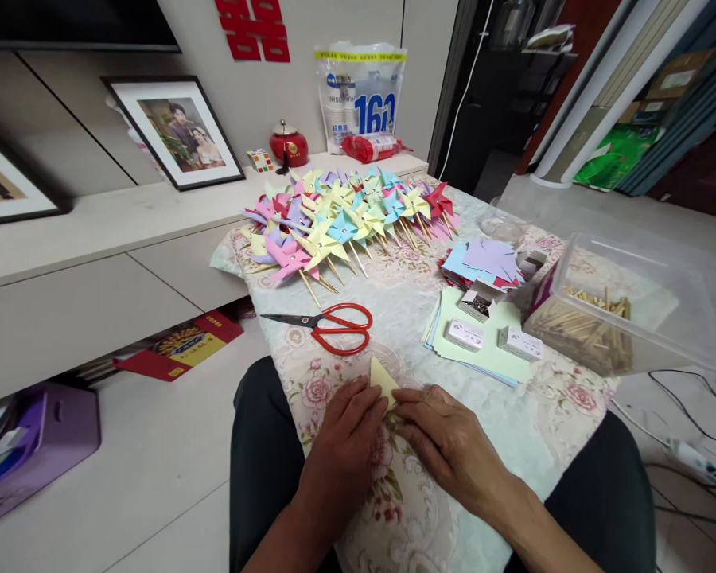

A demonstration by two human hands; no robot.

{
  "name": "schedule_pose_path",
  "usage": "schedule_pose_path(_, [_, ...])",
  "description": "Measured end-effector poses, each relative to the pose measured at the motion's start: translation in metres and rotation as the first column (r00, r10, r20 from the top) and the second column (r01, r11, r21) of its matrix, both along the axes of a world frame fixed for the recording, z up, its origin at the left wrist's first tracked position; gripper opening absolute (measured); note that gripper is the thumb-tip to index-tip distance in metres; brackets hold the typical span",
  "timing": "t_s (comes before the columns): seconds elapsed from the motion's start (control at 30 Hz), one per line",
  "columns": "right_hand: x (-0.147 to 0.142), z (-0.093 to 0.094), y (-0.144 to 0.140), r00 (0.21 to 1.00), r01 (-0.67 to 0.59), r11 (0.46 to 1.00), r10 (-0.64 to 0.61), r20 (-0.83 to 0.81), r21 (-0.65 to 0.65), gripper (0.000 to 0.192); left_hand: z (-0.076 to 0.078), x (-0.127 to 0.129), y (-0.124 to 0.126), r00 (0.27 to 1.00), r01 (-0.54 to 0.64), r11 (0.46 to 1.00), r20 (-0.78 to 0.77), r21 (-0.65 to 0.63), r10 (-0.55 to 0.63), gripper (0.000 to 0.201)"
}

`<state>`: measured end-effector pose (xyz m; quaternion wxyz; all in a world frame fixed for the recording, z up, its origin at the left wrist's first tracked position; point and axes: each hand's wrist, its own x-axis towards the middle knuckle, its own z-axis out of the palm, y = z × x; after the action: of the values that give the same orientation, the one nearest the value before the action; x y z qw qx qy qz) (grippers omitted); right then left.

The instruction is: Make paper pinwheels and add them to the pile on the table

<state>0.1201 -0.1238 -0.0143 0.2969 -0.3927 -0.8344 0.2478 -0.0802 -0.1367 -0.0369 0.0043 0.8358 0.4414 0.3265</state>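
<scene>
A small piece of pale yellow paper (382, 380), folded to a triangle, lies on the flowered tablecloth near the front edge. My left hand (347, 434) presses on its left and lower part, fingers closed together over it. At its right edge my right hand (445, 434) pinches the paper with thumb and fingertips; the lower part of the paper is hidden under the fingers. Just beyond the hands lie scissors (341, 328) with red handles, blades pointing left. Many finished paper pinwheels (343, 227) on wooden sticks are heaped at the far side of the table.
Right of the scissors lie sheets of coloured paper (501, 368), with small white boxes (464, 334) on top. Behind them is a pile of cut paper squares (483, 259). A clear plastic tub (608, 318) of wooden sticks stands at the right edge. A cabinet (155, 207) borders the left.
</scene>
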Motion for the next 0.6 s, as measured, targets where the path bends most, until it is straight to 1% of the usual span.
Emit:
schedule_pose_path(0.2, [-0.003,0.006,-0.002,0.992,-0.021,1.000,0.022,0.128,-0.013,0.021,-0.005,0.002,-0.001,1.000,0.018,1.000,-0.025,0.018,-0.017,0.036])
schedule_pose_path(0.27, [-0.003,0.008,0.000,0.993,-0.028,1.000,0.029,0.116,-0.014,0.021,-0.004,0.002,-0.002,0.999,0.029,0.999,-0.036,0.020,-0.029,0.036])
schedule_pose_path(0.3, [-0.002,0.008,0.002,0.997,-0.021,0.999,0.023,0.070,-0.025,0.020,-0.004,0.002,-0.002,0.999,0.035,0.999,-0.041,0.021,-0.034,0.036])
schedule_pose_path(0.37, [0.000,0.008,0.007,0.997,0.044,0.996,-0.048,-0.062,-0.072,0.019,-0.003,0.002,-0.003,0.998,0.043,0.999,-0.052,0.017,-0.042,0.037])
schedule_pose_path(0.43, [0.001,0.009,0.013,0.974,0.151,0.976,-0.174,-0.145,-0.155,0.018,-0.002,0.003,-0.004,0.998,0.031,0.999,-0.056,0.011,-0.030,0.037])
schedule_pose_path(0.5, [0.001,0.010,0.021,0.958,0.222,0.942,-0.259,-0.123,-0.251,0.018,-0.002,0.003,-0.006,0.999,0.007,1.000,-0.051,0.012,-0.006,0.034])
schedule_pose_path(0.6, [-0.005,0.013,0.031,0.965,0.244,0.911,-0.261,-0.008,-0.333,0.020,-0.001,0.004,-0.007,0.999,-0.020,0.999,-0.039,0.031,0.021,0.029])
